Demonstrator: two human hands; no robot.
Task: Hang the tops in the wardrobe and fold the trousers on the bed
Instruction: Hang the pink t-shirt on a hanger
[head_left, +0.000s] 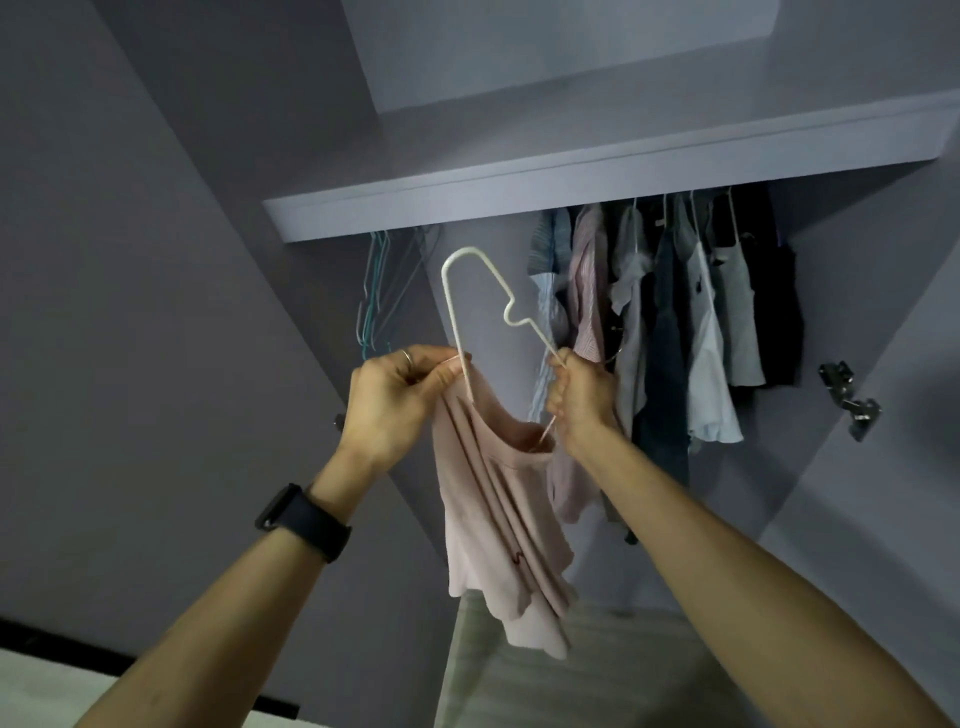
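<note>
the pink top (498, 499) hangs mid-frame from a tilted white hanger (506, 310). the left hand (395, 400) pinches fabric and wire together, and the right hand (582, 400) is clamped on the other arm. if the pinch loosens, the top may slide off, or it may snag on the crowded clothes (675, 322) at upper right.

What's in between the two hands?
The head view shows a white wire hanger bridging the left hand and right hand, both gripping it, with a pale pink cloth top hanging from it between them.

Forearms (727, 545) were bare; black smartwatch (303, 522) with black band was on left wrist, 1 thin ring (407, 357) on left hand (389, 400).
</note>
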